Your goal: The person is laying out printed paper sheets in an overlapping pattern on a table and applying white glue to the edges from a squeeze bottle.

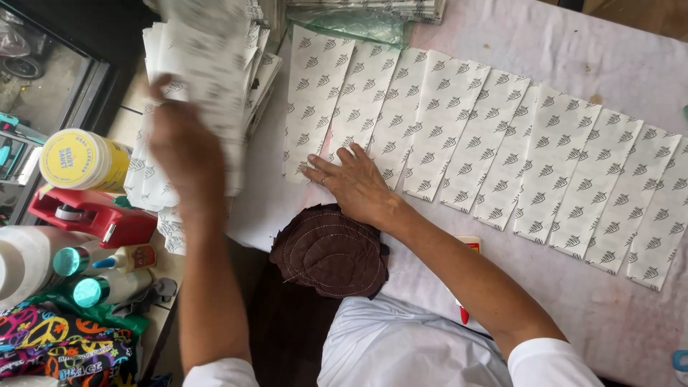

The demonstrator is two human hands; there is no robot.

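Observation:
My left hand [183, 147] is raised at the left and grips a white paper sheet [208, 64] printed with small grey leaf marks; the sheet is blurred. Under it lies a loose pile of the same printed sheets [147, 179]. My right hand [355, 183] rests flat, fingers spread, on the near ends of a row of several overlapping printed sheets [494, 143] laid across the white table cover [573, 43]. A dark brown stitched leaf-shaped fabric piece [330, 251] lies just below my right hand.
At the left stand a yellow-lidded round tub [79, 159], a red tape dispenser [93, 215], a small glue bottle [129, 258] and teal-capped bottles [89, 290] on colourful printed cloth [57, 344]. A green plastic bag [351, 25] and more stacked sheets lie at the top.

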